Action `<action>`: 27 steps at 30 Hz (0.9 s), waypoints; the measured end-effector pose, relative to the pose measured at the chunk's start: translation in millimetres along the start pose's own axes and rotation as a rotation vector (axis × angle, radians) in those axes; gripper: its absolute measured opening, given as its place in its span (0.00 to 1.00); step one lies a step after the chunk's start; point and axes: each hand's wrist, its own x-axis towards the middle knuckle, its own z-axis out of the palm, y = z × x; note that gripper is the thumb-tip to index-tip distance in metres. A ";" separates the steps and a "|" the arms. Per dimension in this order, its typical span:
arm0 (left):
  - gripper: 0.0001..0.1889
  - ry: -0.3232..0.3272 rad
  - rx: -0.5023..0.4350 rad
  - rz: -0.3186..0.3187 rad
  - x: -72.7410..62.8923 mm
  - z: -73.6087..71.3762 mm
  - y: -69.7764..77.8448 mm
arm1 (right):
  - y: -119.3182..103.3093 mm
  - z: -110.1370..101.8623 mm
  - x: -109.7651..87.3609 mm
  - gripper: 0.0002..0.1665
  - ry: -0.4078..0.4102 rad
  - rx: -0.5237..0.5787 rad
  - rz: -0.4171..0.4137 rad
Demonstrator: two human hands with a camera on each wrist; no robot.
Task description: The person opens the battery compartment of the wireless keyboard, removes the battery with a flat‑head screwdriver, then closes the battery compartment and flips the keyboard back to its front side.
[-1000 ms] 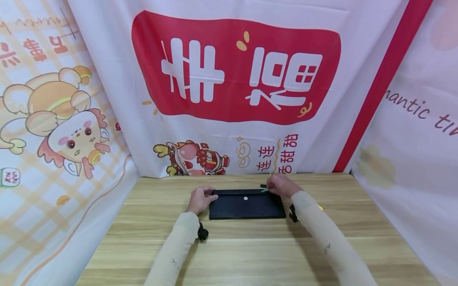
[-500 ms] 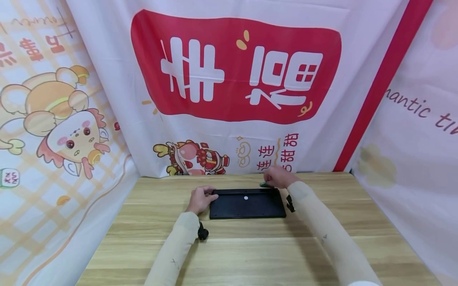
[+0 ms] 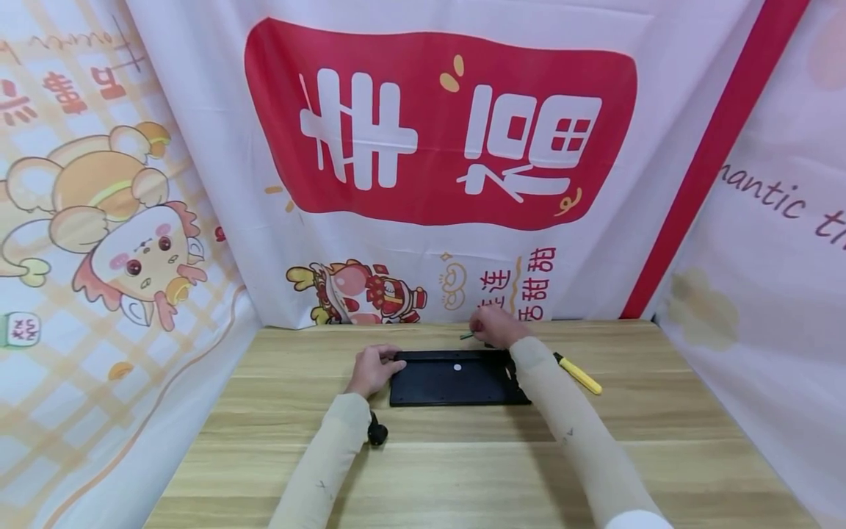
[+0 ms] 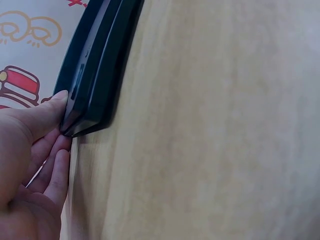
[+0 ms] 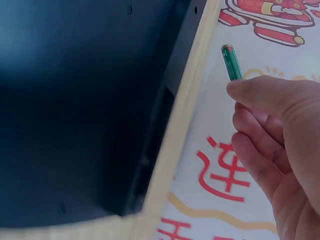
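Note:
A flat black keyboard (image 3: 456,386) lies underside up on the table, with a small round white sticker near its far edge. My left hand (image 3: 372,369) holds its far left corner; in the left wrist view the thumb lies on the top of the corner (image 4: 95,100) and the fingers are at the edge below. Just beyond the far edge, my right hand (image 3: 497,327) pinches a slim green battery (image 5: 232,62) between thumb and fingers, apart from the keyboard. A dark opening (image 5: 157,132) shows in the keyboard's raised edge in the right wrist view.
A tool with a yellow handle (image 3: 581,375) lies right of the keyboard, its dark end partly behind the right sleeve. The wooden table (image 3: 449,470) meets a printed cloth (image 3: 436,250) at the back; more cloth hangs at both sides.
My right hand has moved left and away from the keyboard's far edge with the green battery. The yellow-handled tool has come out from behind the sleeve. The left hand keeps its hold.

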 end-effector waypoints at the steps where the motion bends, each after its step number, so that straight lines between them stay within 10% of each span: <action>1: 0.15 -0.001 -0.004 -0.003 -0.4 0.1 0.5 | -0.2 3.2 1.3 0.05 0.004 0.021 0.018; 27: 0.15 0.001 -0.006 0.011 -1.1 0.3 -0.9 | 7.8 52.9 8.5 0.04 0.066 0.026 0.150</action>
